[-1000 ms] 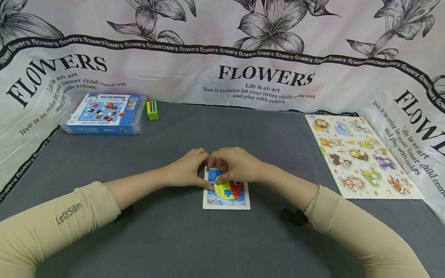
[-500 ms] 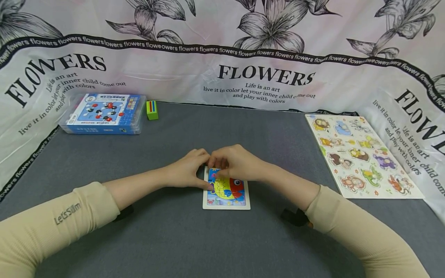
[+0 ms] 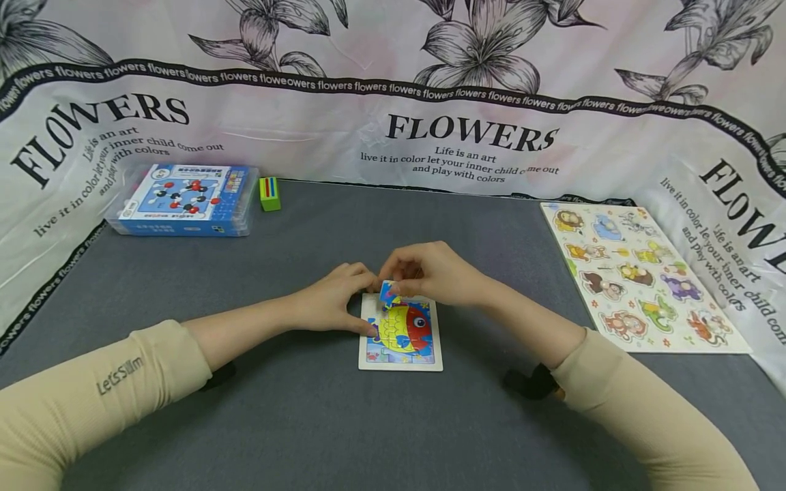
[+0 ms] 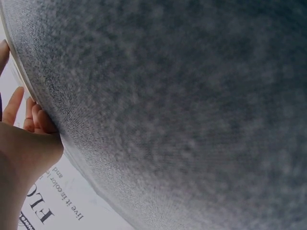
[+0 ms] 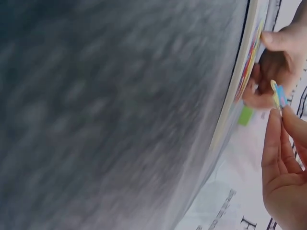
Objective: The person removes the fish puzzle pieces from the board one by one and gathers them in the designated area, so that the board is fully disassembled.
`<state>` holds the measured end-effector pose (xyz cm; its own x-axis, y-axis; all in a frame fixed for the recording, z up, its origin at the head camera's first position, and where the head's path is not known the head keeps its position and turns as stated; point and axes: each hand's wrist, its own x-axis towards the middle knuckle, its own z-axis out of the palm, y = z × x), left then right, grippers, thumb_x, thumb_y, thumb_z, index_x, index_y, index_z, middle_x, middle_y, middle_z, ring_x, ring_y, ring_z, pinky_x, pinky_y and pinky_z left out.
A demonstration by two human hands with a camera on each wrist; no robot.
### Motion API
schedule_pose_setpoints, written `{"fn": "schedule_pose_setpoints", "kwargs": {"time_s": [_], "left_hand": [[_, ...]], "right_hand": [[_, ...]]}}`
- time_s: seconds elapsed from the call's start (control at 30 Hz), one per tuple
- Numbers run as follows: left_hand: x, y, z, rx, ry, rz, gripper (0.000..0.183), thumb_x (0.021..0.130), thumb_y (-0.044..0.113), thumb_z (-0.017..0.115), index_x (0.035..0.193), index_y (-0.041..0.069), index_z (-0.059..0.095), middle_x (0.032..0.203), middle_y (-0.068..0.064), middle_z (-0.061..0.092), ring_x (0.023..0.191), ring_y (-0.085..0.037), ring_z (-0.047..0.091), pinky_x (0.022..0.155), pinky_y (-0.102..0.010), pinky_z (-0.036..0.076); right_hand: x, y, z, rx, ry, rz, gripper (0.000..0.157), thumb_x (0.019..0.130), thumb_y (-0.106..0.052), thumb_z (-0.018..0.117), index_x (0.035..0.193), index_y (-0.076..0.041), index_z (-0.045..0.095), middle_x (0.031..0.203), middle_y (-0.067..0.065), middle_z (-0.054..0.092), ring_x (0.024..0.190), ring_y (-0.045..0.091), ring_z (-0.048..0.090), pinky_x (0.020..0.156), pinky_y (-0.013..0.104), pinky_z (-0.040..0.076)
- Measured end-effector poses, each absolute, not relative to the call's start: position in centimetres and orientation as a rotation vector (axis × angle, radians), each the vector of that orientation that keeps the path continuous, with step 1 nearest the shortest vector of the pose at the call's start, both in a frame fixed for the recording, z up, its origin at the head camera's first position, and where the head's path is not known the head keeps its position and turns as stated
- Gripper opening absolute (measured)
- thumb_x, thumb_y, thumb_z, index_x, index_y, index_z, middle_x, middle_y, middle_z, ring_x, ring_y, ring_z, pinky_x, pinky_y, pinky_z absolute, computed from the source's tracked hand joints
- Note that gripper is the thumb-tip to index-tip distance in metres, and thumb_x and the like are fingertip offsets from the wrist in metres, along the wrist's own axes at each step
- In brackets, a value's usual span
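A small framed jigsaw puzzle [image 3: 400,366] with a yellow, red and blue fish picture lies on the grey table in the head view. My left hand [image 3: 331,298] holds it at the left side, thumb on the picture and fingers bent at the far corner. Between thumb and fingertips, my right hand [image 3: 432,273] pinches a blue puzzle piece [image 3: 387,293], tilted up over the far part of the frame. The right wrist view shows this piece [image 5: 279,95] edge-on, raised off the puzzle. Only part of the left hand [image 4: 29,139] enters the left wrist view.
A clear plastic case [image 3: 184,201] with a blue molecule-picture label stands at the back left, beside a small green block [image 3: 269,194] with coloured stripes. On the right lies a white animal puzzle board [image 3: 641,279]. Flower-printed cloth [image 3: 295,136] rises behind the table.
My right hand has lifted a blue piece from the puzzle's far left part and moved slightly up and right. My left hand has stayed in place.
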<state>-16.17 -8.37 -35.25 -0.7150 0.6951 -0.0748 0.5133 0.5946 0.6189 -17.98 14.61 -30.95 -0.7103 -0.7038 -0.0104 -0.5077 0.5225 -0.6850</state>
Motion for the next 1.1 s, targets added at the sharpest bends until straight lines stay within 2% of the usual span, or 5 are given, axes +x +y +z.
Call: {"fn": "schedule_pose_setpoints", "kwargs": {"time_s": [0.23,0.43,0.73,1.1], "left_hand": [[-16.1,-8.4,-35.3,1.010,2.530,0.833,0.062,0.077,0.040,0.083,0.132,0.023,0.062,0.118,0.000,0.054,0.111,-0.018,0.044,0.090,-0.032,0.040],[-16.0,-8.4,-35.4,1.010,2.545,0.826,0.061,0.076,0.040,0.084,0.131,0.024,0.063,0.116,0.000,0.054,0.110,-0.017,0.044,0.088,-0.030,0.041],[-16.0,-8.4,-35.4,1.004,2.533,0.835,0.061,0.076,0.040,0.084,0.132,0.025,0.063,0.117,0.001,0.054,0.111,-0.017,0.044,0.088,-0.030,0.042],[-16.1,-8.4,-35.3,0.995,2.527,0.846,0.061,0.077,0.039,0.084,0.132,0.025,0.063,0.117,0.001,0.054,0.112,-0.017,0.044,0.088,-0.030,0.041]], "right_hand": [[-18.6,17.0,-30.6,-0.845,2.544,-0.968,0.012,0.091,-0.016,0.071,0.103,-0.017,0.071,0.091,0.001,0.072,0.073,0.015,0.066,0.070,0.031,0.057],[-19.4,19.6,-30.6,-0.715,2.580,-0.951,0.012,0.089,-0.017,0.073,0.102,-0.017,0.072,0.090,0.004,0.070,0.074,0.016,0.066,0.073,0.037,0.058],[-19.8,22.7,-30.6,-0.564,2.598,-0.908,0.012,0.090,-0.018,0.073,0.101,-0.016,0.072,0.090,0.007,0.070,0.074,0.017,0.067,0.070,0.032,0.055],[-20.3,24.2,-31.2,-0.540,2.360,-0.922,0.017,0.091,-0.015,0.071,0.107,-0.010,0.071,0.086,0.009,0.068,0.076,0.015,0.066,0.075,0.031,0.058]]}}
